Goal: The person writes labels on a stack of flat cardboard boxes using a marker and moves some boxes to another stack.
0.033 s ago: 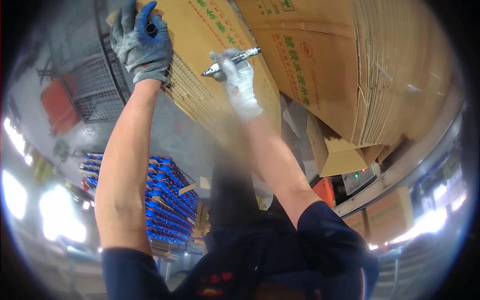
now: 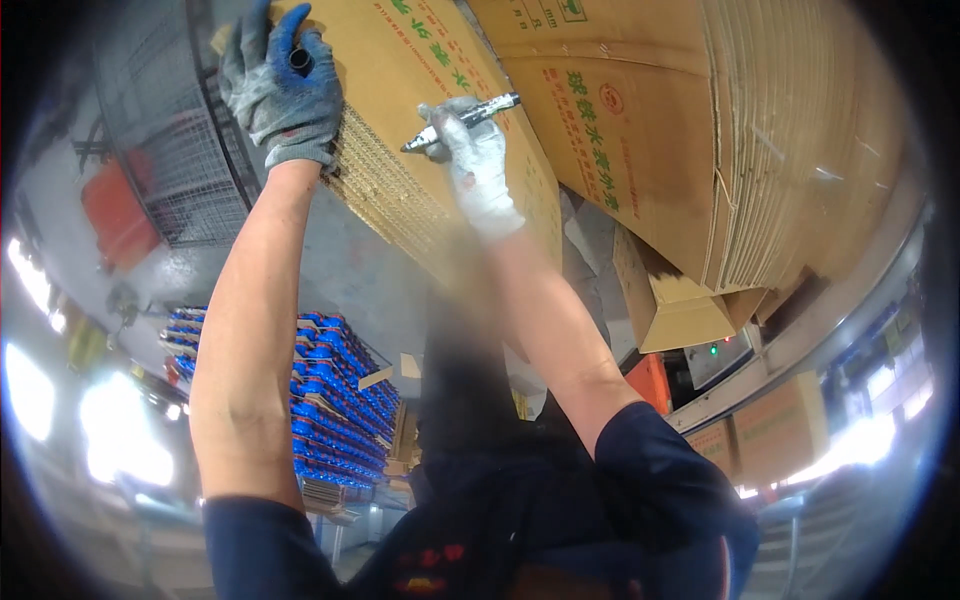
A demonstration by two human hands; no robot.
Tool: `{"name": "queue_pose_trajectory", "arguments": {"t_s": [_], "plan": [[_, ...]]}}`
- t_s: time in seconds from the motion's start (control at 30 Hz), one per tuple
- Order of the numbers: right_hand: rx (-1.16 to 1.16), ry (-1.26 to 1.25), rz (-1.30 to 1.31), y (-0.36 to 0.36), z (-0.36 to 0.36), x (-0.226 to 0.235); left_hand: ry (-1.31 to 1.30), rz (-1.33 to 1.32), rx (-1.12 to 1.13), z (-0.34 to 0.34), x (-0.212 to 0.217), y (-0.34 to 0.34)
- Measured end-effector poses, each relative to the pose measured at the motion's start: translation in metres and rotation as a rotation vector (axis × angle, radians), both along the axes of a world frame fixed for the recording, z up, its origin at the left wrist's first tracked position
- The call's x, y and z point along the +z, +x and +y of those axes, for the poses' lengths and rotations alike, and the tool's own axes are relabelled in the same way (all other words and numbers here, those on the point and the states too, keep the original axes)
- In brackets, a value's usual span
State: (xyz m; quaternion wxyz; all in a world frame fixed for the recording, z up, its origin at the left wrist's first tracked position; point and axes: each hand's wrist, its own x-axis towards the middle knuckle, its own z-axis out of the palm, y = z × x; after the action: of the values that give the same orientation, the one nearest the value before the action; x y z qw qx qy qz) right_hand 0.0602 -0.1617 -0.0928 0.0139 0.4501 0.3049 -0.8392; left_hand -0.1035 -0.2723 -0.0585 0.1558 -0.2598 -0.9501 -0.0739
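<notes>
I have the left hand [image 2: 283,98], in a grey and blue work glove, up at the near left edge of a stack of flat cardboard [image 2: 375,75], its fingers bent and closed around a small black cylinder [image 2: 300,61] whose round end faces me. The right hand [image 2: 472,165], in a whitish glove, grips a black-and-white marker [image 2: 492,108] with the fingers wrapped about its middle. The marker lies over the top sheet of that stack, slanting, its dark tip toward the left and its other end up to the right; I can't tell from here whether the tip touches the board. Green and red print runs along the sheet beyond the marker, and the corrugated edges show below the left wrist. Just to the right I see a second, larger pile of folded cardboard [image 2: 640,130], printed too, with an open carton [image 2: 690,322] below it in my view. Off to the left of the left hand there is a wire mesh crate [image 2: 190,150] with an orange-red object [image 2: 120,210] beside it. Lower down, partly behind the left forearm, blue parts [image 2: 340,400] are stacked in layers, well apart from both hands.
</notes>
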Motion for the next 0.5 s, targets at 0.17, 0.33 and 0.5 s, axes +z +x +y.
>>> {"name": "queue_pose_trajectory", "arguments": {"t_s": [0.17, 0.33, 0.5], "plan": [[0.02, 0.072, 0.018, 0.0029, 0.0009, -0.0062, 0.045, -0.024, -0.013, 0.0057, 0.0014, 0.0001], [-0.031, -0.002, 0.004, -0.0003, 0.0017, -0.0026, 0.029, -0.005, -0.031, 0.0021, -0.0035, -0.0013], [-0.051, -0.001, -0.041, -0.0027, 0.0006, -0.0029, 0.063, -0.045, -0.015, -0.0007, -0.0056, -0.0019]]}}
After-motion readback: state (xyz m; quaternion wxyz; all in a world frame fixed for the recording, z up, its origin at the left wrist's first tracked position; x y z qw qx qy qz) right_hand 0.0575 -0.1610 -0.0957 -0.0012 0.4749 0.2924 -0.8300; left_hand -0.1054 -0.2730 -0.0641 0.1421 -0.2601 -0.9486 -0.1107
